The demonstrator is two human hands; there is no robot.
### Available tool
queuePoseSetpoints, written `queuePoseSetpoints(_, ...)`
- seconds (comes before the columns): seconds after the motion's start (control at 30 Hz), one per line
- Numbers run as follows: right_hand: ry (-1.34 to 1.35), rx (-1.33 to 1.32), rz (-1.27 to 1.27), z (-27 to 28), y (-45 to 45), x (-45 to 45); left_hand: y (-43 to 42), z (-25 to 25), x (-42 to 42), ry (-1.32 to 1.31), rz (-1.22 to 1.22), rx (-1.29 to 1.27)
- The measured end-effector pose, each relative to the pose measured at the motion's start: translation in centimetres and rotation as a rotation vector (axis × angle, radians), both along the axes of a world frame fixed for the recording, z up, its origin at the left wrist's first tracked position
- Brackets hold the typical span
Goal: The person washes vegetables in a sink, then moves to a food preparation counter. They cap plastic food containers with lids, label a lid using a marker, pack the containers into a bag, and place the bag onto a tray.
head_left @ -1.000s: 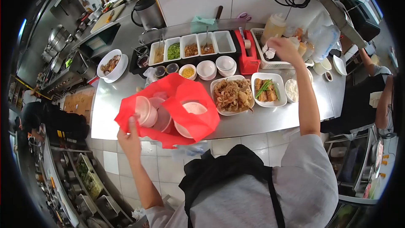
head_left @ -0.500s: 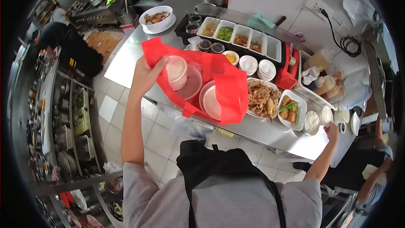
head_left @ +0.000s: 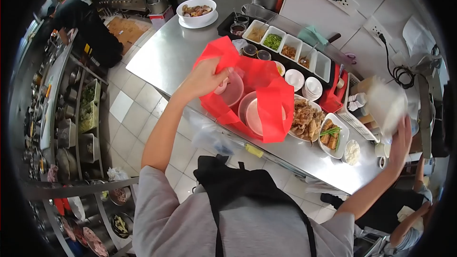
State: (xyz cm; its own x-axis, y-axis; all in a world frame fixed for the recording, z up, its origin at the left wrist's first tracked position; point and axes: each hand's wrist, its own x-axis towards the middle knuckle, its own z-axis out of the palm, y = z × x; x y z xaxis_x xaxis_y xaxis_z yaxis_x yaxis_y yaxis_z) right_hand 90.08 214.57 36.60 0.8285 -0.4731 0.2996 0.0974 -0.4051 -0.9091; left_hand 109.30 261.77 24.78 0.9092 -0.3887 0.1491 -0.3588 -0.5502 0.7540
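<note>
My left hand (head_left: pixel 204 80) is closed on the left edge of a red bag (head_left: pixel 277 114), with the thumb over the opening. Inside the open bag stand round pale containers: one (head_left: pixel 232 90) beside my fingers and a lidded one (head_left: pixel 257 114) further right. At the right, my right hand (head_left: pixel 401 143) is raised, its fingers against a whitish object (head_left: pixel 388 104) that motion blurs too much to name. Left of that hand are a bowl of white food (head_left: pixel 352 153), a dish of browned pieces with green stalks (head_left: pixel 332 135) and a plate of fried food (head_left: pixel 305 120).
Behind the bag, a black holder has white tubs of toppings (head_left: pixel 273 42). A red dispenser (head_left: pixel 334 90), a white basket (head_left: pixel 359 123) and stacked small bowls (head_left: pixel 312 88) stand nearby. A bowl (head_left: pixel 196 12) sits back left. People are at the left (head_left: pixel 85 31) and lower right (head_left: pixel 392 212).
The view has turned. My right hand went from the basket down to a white cup, then rose with the blurred whitish object. My left hand keeps hold of the bag, its fingers now further over the opening.
</note>
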Motion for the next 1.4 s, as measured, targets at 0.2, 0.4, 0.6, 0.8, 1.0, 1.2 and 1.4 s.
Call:
queuePoseSetpoints(0.2, 0.184, 0.114, 0.840, -3.1, 21.7, 15.9, 1.3, 1.7, -0.9, 0.106, 0.097, -0.546)
queuePoseSetpoints(0.4, 0.601, -0.217, 1.039, -7.1, 22.6, 20.1, 2.3, 1.7, -1.4, 0.174, 0.188, -0.804)
queuePoseSetpoints(0.6, 0.728, -0.175, 1.059, -7.5, 22.1, 21.3, 0.8, -1.2, -0.7, -0.328, -0.087, -0.123)
queuePoseSetpoints(0.8, 0.495, -0.583, 1.123, -10.3, 23.4, 21.2, 0.3, -0.8, -2.4, -0.154, -0.017, 0.023)
queuePoseSetpoints(1.0, 0.638, -0.726, 0.909, -9.0, 23.9, 18.2, 0.1, 0.0, -2.0, -0.048, -0.193, 0.173)
queuePoseSetpoints(1.2, 0.285, -0.660, 1.308, -5.1, 21.6, 9.9, 0.4, 0.6, -1.5, -0.016, -0.074, 0.040)
queuePoseSetpoints(1.4, 0.295, -1.000, 1.133, -5.8, 19.2, 7.4, 2.0, 3.0, -1.0, 0.146, -0.106, -0.327)
